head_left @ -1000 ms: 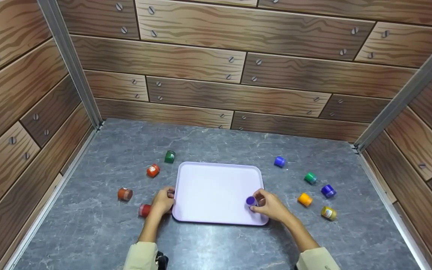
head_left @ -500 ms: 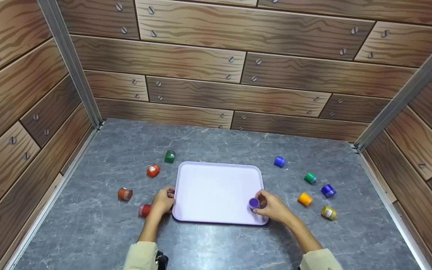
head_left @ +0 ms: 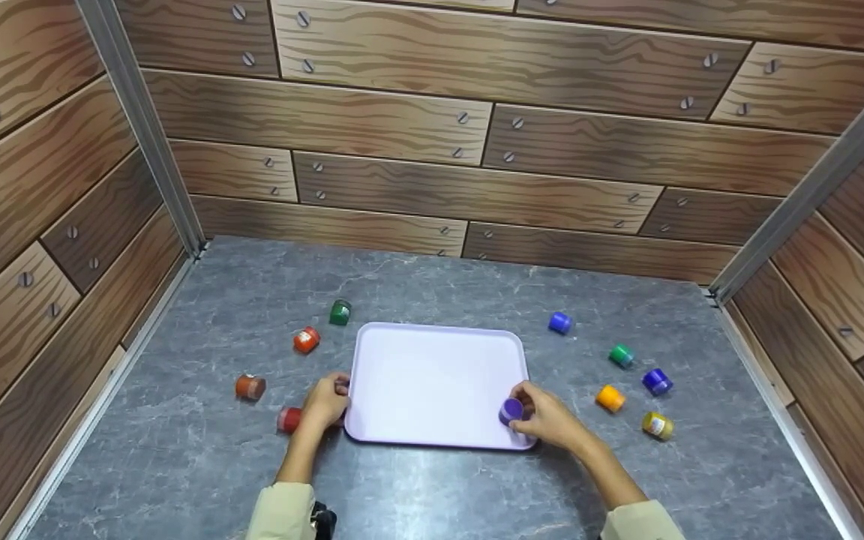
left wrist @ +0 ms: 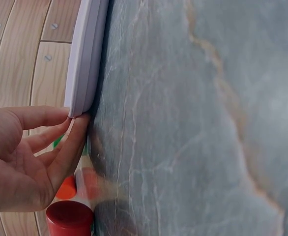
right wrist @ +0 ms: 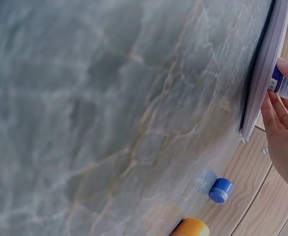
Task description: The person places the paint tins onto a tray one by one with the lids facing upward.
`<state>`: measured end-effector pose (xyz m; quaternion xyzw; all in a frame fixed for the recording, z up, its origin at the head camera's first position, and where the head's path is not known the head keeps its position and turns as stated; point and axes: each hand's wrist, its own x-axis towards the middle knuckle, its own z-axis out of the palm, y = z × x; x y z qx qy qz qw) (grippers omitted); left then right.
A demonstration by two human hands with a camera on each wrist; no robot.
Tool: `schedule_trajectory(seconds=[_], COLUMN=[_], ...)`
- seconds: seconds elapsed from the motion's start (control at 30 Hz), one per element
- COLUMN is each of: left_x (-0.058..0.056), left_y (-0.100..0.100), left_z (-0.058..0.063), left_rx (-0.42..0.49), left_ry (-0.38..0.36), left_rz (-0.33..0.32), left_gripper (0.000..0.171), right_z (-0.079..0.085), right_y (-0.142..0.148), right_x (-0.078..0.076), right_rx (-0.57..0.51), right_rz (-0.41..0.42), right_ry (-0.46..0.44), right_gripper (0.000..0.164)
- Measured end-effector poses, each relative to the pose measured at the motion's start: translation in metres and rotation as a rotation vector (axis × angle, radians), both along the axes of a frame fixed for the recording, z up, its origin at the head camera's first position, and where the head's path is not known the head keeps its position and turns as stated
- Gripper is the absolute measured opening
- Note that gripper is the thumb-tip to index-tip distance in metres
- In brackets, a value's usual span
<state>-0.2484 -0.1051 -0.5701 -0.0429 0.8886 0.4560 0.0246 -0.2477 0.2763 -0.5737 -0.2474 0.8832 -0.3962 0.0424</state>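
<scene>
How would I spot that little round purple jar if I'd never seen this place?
On the grey marbled table sits a lilac rectangular tray with rounded corners. Towards its near right corner, the person's right hand pinches a small round purple jar. It is the only jar in a hand; the similar dark blue round jar is on the table, outside the tray.

Shows plain pale lilac on the tray [head_left: 432, 382], deep purple on the held jar [head_left: 511, 410]. To the right, runs to a bright blue jar [head_left: 560, 322], an emerald jar [head_left: 621, 355], an indigo jar [head_left: 657, 382], an amber jar [head_left: 610, 398] and a mustard jar [head_left: 658, 425] with a white label; to the left, to a dark green jar [head_left: 340, 313], a white-labelled orange-red jar [head_left: 307, 340], a rusty brown jar [head_left: 250, 387] and a crimson jar [head_left: 289, 420]. Streaks the plank-patterned walls [head_left: 402, 124] tan and dark brown, veins the grey tabletop [head_left: 177, 472] white and tan. Is cream-beige on the sleeves [head_left: 281, 511].
</scene>
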Motion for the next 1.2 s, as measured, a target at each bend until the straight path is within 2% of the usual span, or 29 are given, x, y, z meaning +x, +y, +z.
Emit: schedule_trajectory(seconds=[0.2, 0.33, 0.47, 0.57, 0.63, 0.77, 0.87, 1.03, 1.2], left_x=[0.0, 0.0, 0.0, 0.0, 0.0, 0.0, 0.0, 0.0, 0.001], left_y=[0.0, 0.0, 0.0, 0.0, -0.001, -0.001, -0.001, 0.0, 0.0], left_z=[0.001, 0.0, 0.0, 0.0, 0.0, 0.0, 0.0, 0.0, 0.0], left_rx=[0.018, 0.03, 0.041, 0.054, 0.051, 0.054, 0.059, 0.047, 0.057], left_ry=[0.011, 0.019, 0.028, 0.019, 0.02, 0.011, 0.002, 0.001, -0.005], left_rz=[-0.006, -0.017, -0.017, -0.012, -0.015, -0.011, -0.005, -0.004, -0.005], left_gripper=[0.035, 0.035, 0.035, 0.036, 0.036, 0.037, 0.037, 0.037, 0.037], right_z=[0.001, 0.009, 0.034, 0.057, 0.065, 0.059, 0.054, 0.057, 0.057], right_y=[0.002, 0.005, 0.006, 0.008, 0.014, 0.036, 0.054, 0.078, 0.1], right_x=[0.001, 0.004, 0.011, 0.016, 0.016, 0.007, 0.001, -0.003, -0.003], right_rx=[0.006, -0.024, -0.105, -0.14, -0.137, -0.112, -0.086, -0.022, 0.107], right_rz=[-0.002, -0.028, -0.06, -0.094, -0.123, -0.172, -0.225, -0.334, -0.366], right_ry=[0.005, -0.016, -0.001, 0.053, 0.105, 0.219, 0.271, 0.214, 0.142], right_gripper=[0.045, 0.047, 0.035, 0.026, 0.022, 0.02, 0.02, 0.019, 0.018])
